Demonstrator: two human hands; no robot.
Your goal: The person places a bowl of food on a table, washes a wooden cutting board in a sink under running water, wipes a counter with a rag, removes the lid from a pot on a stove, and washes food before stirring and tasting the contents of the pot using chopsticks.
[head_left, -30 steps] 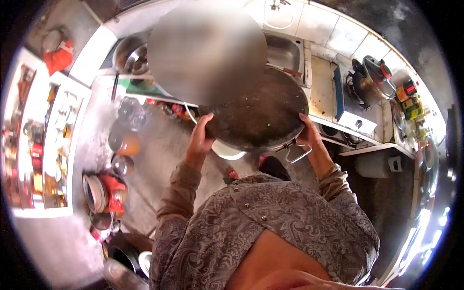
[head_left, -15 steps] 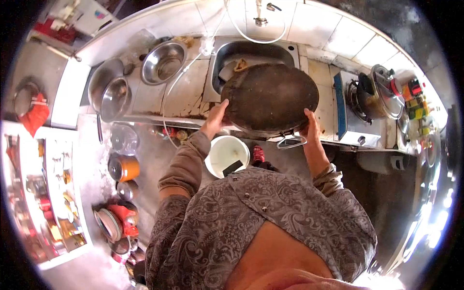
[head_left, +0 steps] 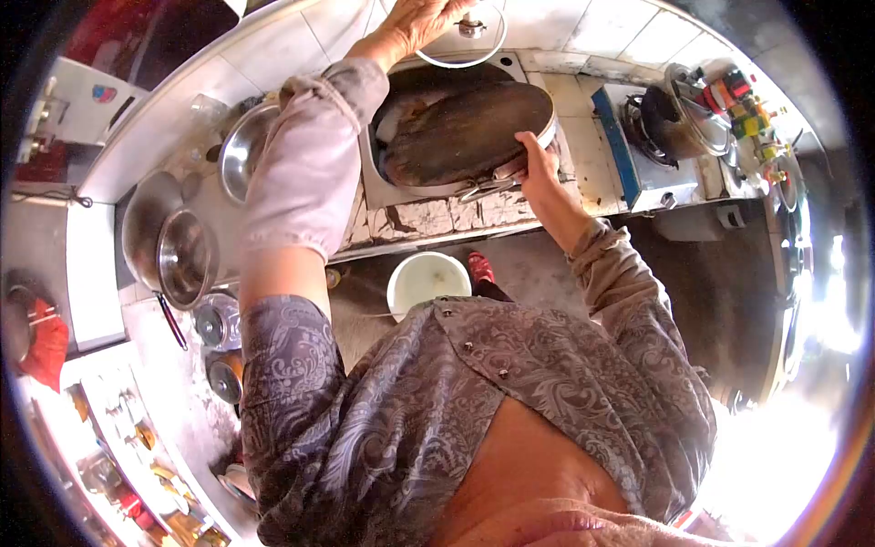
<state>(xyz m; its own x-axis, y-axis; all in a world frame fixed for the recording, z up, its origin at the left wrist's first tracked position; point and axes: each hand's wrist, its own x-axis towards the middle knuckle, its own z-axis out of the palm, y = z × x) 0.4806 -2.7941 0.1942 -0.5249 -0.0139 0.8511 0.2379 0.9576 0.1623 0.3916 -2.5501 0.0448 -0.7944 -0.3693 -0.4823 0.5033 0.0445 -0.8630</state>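
Note:
My left hand reaches up past the back of the sink to the tap, its fingers closed at the tap's top. The frame's upper edge cuts off part of the fingers. A large round pan with a dark, blackened face and a pale rim lies tilted in the metal sink. My right hand grips the pan's right side near a wire loop handle. A white hose curves beside the tap.
Steel bowls stand on the tiled counter at left, another bowl behind my left sleeve. At right is a gas stove with a pot and several bottles beyond. A white bucket stands on the floor below.
My left hand has let go of the pan and moved up to the tap. The pan has gone down into the sink and tilted, with my right hand still on it.

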